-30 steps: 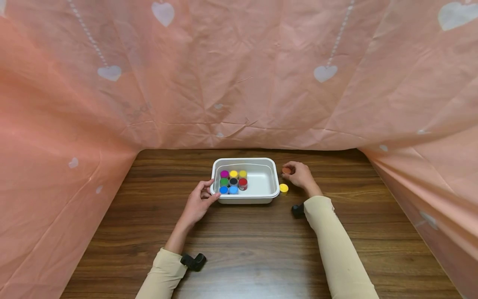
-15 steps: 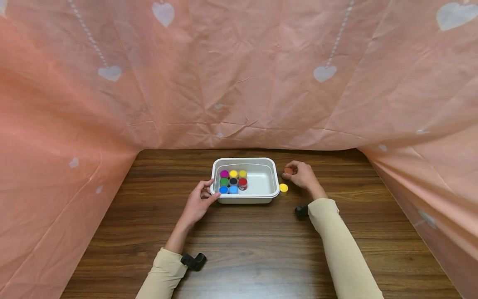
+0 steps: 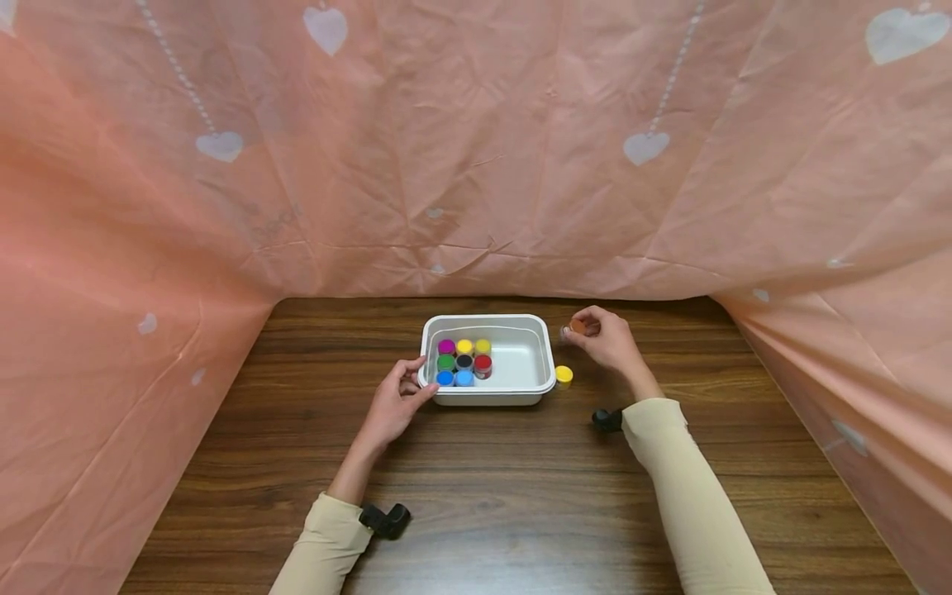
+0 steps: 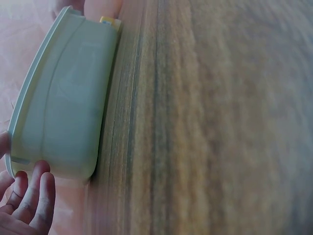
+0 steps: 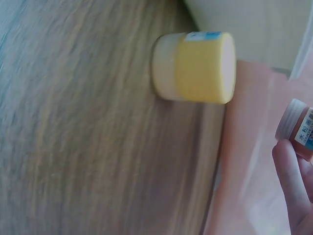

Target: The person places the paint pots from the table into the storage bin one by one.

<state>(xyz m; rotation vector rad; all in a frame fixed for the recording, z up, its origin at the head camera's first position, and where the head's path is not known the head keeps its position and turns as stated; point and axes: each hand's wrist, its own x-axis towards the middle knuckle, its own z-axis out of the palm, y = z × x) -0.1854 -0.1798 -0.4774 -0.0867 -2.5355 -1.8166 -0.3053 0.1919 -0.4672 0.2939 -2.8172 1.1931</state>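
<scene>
My left hand (image 3: pixel 394 406) grips the left front corner of a white plastic tub (image 3: pixel 521 325), its thumb at the front rim and its fingers at the side. Several small paint jars stand in the tub's left half, among them a red jar (image 3: pixel 483 366), a green jar (image 3: pixel 446 363) and a blue jar (image 3: pixel 445 378). To the right of the tub, my right hand (image 3: pixel 611 340) pinches an orange-brown paint jar (image 3: pixel 577 327). The right wrist view shows that jar's white label (image 5: pixel 305 128). A yellow-lidded jar (image 3: pixel 564 377) stands on the table against the tub's right side.
The wooden table (image 3: pixel 506 479) runs back to a pink cloth (image 3: pixel 476 165) with white hearts, which hangs behind and at both sides. A black wrist camera (image 3: pixel 385 521) sits at my left cuff, another black camera (image 3: pixel 606 420) at the right.
My right hand has moved slightly right and away from me with the orange-brown jar, which now shows tilted, its clear side visible. The left hand and the tub have stayed in place.
</scene>
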